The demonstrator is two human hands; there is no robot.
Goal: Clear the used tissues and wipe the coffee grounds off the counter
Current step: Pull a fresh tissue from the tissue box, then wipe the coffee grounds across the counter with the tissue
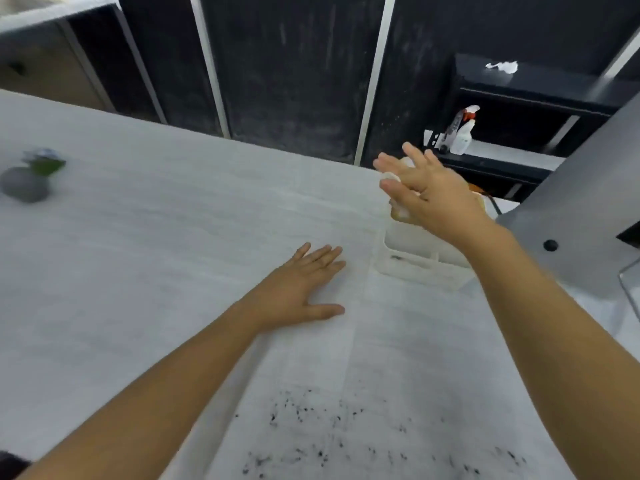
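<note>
Left hand (304,289) flat, fingers spread on the pale grained counter (156,237); right hand (429,192) open over white tissue (398,211), contact unclear; black grounds (346,441) speckled near.

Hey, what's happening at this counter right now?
A person is cleaning a pale grey counter. The left hand rests flat on the counter, holding nothing. The right hand is raised above a white plastic bin at the counter's far right, with a crumpled white tissue at its fingers; whether it grips or is releasing it is unclear. Scattered dark coffee grounds lie unwiped near the front edge. A blurred grey pot with a green plant sits far left.
</note>
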